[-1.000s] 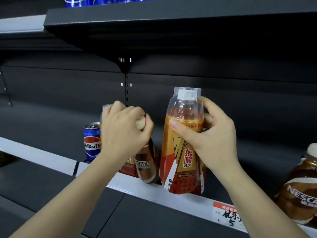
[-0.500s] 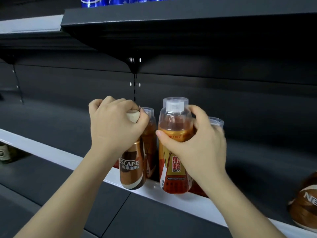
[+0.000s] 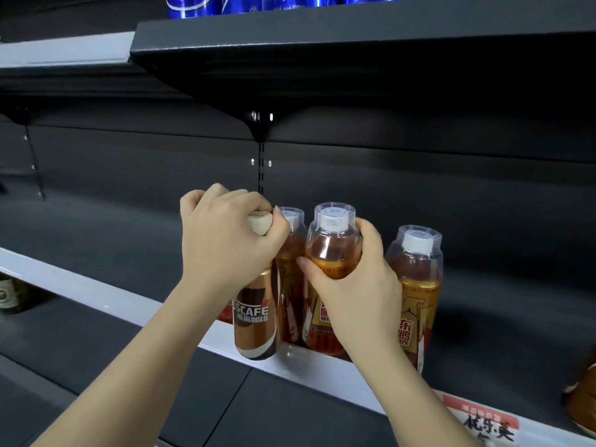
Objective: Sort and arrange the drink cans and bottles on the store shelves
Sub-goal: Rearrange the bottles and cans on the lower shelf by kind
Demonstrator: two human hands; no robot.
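Note:
My left hand (image 3: 225, 243) grips the cream cap of a brown Nescafe coffee bottle (image 3: 256, 330), which hangs in front of the shelf's white front rail (image 3: 96, 287). My right hand (image 3: 354, 285) holds the shoulder of an orange energy-drink bottle (image 3: 332, 250) standing at the shelf's front edge. A second orange bottle (image 3: 292, 253) stands just behind, between my two hands. A third orange bottle (image 3: 416, 285) stands to the right of my right hand.
The dark upper shelf (image 3: 354, 43) overhangs closely, with blue cans (image 3: 225, 4) on top. Another brown Nescafe bottle (image 3: 582, 395) shows at the right edge. A price label (image 3: 483, 424) sits on the rail. On the lower left shelf stands a dark bottle (image 3: 8, 295).
The view has shifted left, so the blue Pepsi can is out of sight. My left hand lifted the Nescafe bottle out over the rail; my right hand set the orange bottle down upright.

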